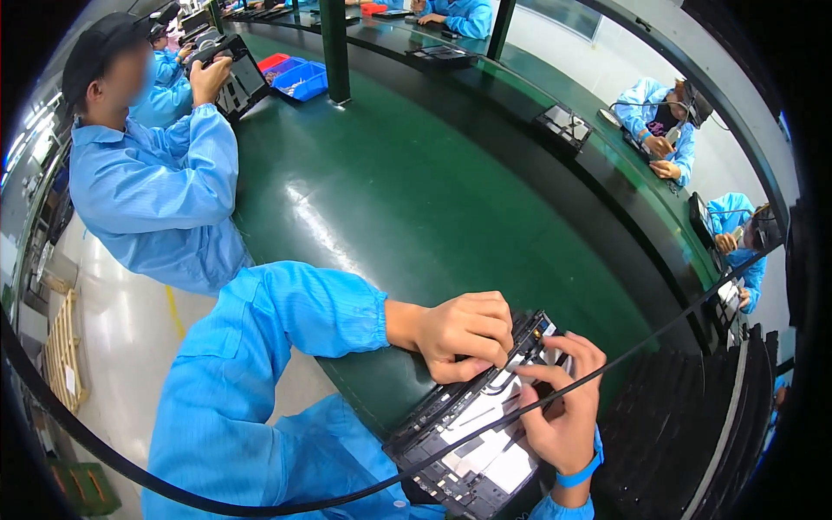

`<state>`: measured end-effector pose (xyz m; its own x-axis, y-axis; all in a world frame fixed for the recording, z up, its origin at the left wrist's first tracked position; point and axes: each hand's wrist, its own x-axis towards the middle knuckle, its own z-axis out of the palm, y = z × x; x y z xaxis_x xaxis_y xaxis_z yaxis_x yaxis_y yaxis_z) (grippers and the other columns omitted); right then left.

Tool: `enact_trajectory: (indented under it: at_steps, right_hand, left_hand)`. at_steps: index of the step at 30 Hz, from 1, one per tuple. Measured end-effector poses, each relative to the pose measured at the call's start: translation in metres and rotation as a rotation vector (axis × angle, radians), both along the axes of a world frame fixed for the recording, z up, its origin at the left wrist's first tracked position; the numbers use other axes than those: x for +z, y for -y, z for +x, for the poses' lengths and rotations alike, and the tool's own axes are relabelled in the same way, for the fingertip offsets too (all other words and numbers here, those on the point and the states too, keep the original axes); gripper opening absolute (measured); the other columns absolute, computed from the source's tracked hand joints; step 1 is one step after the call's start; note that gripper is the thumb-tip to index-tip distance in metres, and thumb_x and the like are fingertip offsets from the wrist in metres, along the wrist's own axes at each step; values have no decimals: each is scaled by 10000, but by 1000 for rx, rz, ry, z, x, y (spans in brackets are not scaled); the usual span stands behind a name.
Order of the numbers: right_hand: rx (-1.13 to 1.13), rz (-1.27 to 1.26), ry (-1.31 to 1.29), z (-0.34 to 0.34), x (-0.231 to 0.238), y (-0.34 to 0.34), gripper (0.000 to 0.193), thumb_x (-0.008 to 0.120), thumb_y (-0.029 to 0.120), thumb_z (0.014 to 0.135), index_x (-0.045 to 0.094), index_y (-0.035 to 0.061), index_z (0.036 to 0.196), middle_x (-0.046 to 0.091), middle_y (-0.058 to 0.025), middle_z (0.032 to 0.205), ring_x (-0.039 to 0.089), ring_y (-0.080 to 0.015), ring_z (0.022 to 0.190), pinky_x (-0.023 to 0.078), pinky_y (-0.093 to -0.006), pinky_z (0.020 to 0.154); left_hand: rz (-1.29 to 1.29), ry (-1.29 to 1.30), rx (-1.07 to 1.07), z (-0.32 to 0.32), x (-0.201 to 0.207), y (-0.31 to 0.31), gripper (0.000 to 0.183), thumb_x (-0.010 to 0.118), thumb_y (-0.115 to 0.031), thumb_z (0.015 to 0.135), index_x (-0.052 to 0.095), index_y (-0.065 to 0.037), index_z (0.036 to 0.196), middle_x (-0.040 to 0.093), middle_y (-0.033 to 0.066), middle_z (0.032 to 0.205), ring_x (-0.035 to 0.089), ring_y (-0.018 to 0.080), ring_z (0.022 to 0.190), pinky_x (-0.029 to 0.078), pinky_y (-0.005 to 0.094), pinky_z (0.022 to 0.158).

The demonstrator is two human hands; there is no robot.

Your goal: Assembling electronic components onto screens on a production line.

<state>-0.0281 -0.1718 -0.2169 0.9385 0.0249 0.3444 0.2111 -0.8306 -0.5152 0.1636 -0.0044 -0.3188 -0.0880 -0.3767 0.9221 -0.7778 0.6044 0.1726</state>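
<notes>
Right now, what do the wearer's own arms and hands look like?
Left sleeve: light blue, finely lined, gathered cuff. Right sleeve: also blue, barely in view. Left hand and right hand: ungloved; blue band around the right wrist.

Factory workshop: green workbench, blue-smocked workers

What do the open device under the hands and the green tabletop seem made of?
Open device: dull black framing suggests plastic; its smooth, pale panels could be metal or film. Green tabletop: glossy, perhaps rubber or vinyl sheet, judging by its bright glare.
</notes>
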Motion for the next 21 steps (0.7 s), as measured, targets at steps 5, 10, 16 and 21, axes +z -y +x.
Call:
enact_trajectory:
  at_steps: [5, 10, 16, 21]
  right_hand:
    - [123, 25, -160, 27, 9, -5, 263, 875, 74, 749, 802, 134, 994, 646, -122, 1409, 497, -422, 1401, 383, -545, 1171]
    - [128, 41, -188, 30, 10, -6, 280, 921, 95, 730, 805, 144, 979, 650, -109, 1383, 498, -416, 1399, 360, -572, 1186]
    - [221, -27, -203, 37, 21, -12, 190, 896, 109, 746, 783, 105, 899, 650, -121, 1337, 485, -436, 1390, 369, -575, 1191]
    - [251, -2, -201, 47, 24, -18, 177, 883, 114, 747, 753, 114, 868, 640, -107, 1300, 492, -427, 1378, 321, -622, 1221]
  left_hand:
    - [-32, 7, -45, -1, 5, -5, 111, 632, -97, 778, 689, -56, 864, 678, 68, 929, 615, 294, 815, 471, 435, 729]
    - [-69, 6, -87, -6, 6, -9, 90, 641, -85, 755, 686, -62, 830, 664, 56, 876, 612, 290, 769, 460, 428, 697]
    - [-74, 32, -66, -1, 9, -11, 135, 592, -136, 822, 695, -49, 817, 688, 82, 858, 627, 284, 759, 516, 426, 725]
    - [-65, 65, -55, 2, 16, -18, 156, 579, -149, 837, 697, -50, 815, 646, 59, 801, 616, 261, 719, 510, 408, 705]
